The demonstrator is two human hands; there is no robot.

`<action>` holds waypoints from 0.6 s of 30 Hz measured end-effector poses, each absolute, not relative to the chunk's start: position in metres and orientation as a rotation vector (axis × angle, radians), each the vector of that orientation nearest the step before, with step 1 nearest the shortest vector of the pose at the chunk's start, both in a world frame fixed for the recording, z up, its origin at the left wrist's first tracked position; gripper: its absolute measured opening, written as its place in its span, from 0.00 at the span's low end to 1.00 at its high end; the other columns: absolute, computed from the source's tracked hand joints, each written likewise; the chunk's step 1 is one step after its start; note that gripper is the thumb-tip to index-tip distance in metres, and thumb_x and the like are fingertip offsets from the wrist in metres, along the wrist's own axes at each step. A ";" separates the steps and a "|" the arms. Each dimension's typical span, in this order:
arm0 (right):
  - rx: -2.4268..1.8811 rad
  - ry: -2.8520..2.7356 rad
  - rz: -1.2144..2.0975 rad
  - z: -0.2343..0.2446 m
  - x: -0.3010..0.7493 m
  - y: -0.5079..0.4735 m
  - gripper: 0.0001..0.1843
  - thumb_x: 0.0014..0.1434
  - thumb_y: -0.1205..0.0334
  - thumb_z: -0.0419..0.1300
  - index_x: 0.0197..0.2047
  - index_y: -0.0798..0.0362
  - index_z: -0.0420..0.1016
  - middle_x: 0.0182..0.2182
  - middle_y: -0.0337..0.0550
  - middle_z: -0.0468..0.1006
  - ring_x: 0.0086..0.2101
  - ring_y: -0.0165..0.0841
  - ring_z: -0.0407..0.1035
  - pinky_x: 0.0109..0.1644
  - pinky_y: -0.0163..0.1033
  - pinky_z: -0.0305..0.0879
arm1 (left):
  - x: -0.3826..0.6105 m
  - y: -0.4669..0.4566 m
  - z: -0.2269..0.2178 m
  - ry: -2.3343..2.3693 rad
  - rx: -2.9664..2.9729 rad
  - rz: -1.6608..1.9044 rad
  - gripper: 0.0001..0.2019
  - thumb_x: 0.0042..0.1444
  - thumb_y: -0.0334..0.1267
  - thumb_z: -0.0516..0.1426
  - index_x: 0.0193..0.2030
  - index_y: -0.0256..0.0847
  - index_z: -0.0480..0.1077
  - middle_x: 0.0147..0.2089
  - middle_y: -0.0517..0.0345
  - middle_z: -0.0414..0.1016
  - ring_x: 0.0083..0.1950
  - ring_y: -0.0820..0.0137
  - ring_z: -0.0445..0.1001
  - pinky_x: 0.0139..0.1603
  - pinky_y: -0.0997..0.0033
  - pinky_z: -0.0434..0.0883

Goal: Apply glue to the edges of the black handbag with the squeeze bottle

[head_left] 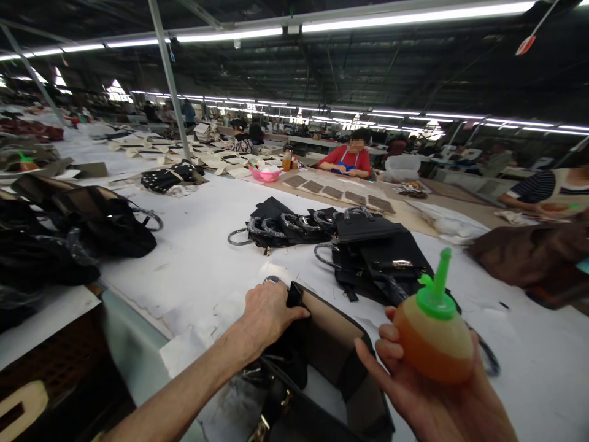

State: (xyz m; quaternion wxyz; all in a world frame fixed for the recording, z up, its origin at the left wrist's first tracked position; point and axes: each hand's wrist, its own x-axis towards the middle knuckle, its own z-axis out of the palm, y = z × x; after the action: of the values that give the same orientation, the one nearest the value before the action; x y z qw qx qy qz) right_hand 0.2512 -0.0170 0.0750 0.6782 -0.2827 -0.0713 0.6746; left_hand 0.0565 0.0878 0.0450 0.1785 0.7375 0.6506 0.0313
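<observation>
A black handbag (340, 325) with a tan lining lies open in front of me, its inside facing up. My left hand (269, 313) is closed round the far left corner of its edge, the thumb resting near the lining and the fingertips hidden. In my right hand (427, 402) sits a round squeeze bottle (435, 341), part filled with amber liquid and topped by a green nozzle (442, 276) pointing up. The right index finger stretches toward the bag's right wall. Gold-coloured hardware (285, 399) shows on the bag's near side.
Black bags with wrapped handles (294, 224) and more black bags (384, 245) lie beyond on the white table (193, 245). Other bags (101, 221) stand at left. A pink basin (265, 174) is farther back. A co-worker in red (345, 159) sits across; another person (543, 190) is at right.
</observation>
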 end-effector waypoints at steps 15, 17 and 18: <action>-0.725 -0.259 1.464 0.074 0.253 -0.012 0.32 0.47 0.43 0.74 0.46 0.60 0.77 0.34 0.48 0.72 0.31 0.35 0.69 0.50 0.59 0.67 | 0.041 0.098 0.015 1.290 1.656 0.399 0.11 0.51 0.39 0.52 0.36 0.35 0.72 0.35 0.54 0.77 0.35 0.65 0.75 0.33 0.71 0.69; -0.729 -0.262 1.457 0.074 0.253 -0.012 0.32 0.47 0.44 0.74 0.46 0.60 0.77 0.35 0.49 0.71 0.31 0.36 0.69 0.50 0.60 0.67 | 0.035 0.101 0.009 1.135 1.565 0.437 0.14 0.51 0.41 0.52 0.38 0.35 0.72 0.37 0.54 0.78 0.37 0.65 0.76 0.36 0.71 0.71; -0.727 -0.262 1.451 0.074 0.254 -0.011 0.32 0.46 0.45 0.75 0.46 0.60 0.76 0.35 0.49 0.71 0.31 0.36 0.69 0.50 0.60 0.67 | 0.032 0.102 0.006 1.060 1.519 0.458 0.15 0.51 0.42 0.53 0.40 0.34 0.72 0.38 0.54 0.78 0.38 0.65 0.76 0.38 0.70 0.72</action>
State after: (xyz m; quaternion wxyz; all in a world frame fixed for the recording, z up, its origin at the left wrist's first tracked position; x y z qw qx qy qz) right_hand 0.2536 -0.0114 0.0743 0.6807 -0.3240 -0.1168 0.6465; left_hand 0.0323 0.1023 0.0062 0.5785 0.6493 0.4533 0.1958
